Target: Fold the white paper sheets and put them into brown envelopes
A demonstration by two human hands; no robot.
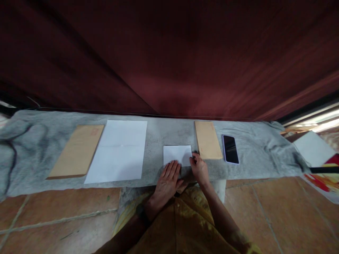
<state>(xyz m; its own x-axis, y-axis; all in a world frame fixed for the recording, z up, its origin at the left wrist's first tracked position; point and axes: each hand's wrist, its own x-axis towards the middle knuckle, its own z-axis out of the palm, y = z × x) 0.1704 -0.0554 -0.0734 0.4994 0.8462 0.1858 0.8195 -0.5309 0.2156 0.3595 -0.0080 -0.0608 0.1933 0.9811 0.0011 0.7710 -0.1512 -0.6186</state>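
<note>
A small folded white sheet (177, 154) lies on the grey cloth (159, 135) straight ahead of me. My left hand (167, 181) lies flat with its fingers stretched out, fingertips on the near edge of the folded sheet. My right hand (199, 168) has its fingers curled in a pinch at the sheet's right edge. A small tan envelope (208, 139) sits just right of that hand. A large white sheet (118, 151) and a large tan envelope (77, 150) lie to the left.
A black phone (230, 149) lies right of the small envelope. A dark red curtain (169, 53) hangs behind the cloth. Orange floor tiles (53, 215) run along the near side. White paper (314, 148) and colourful items (325, 180) sit at far right.
</note>
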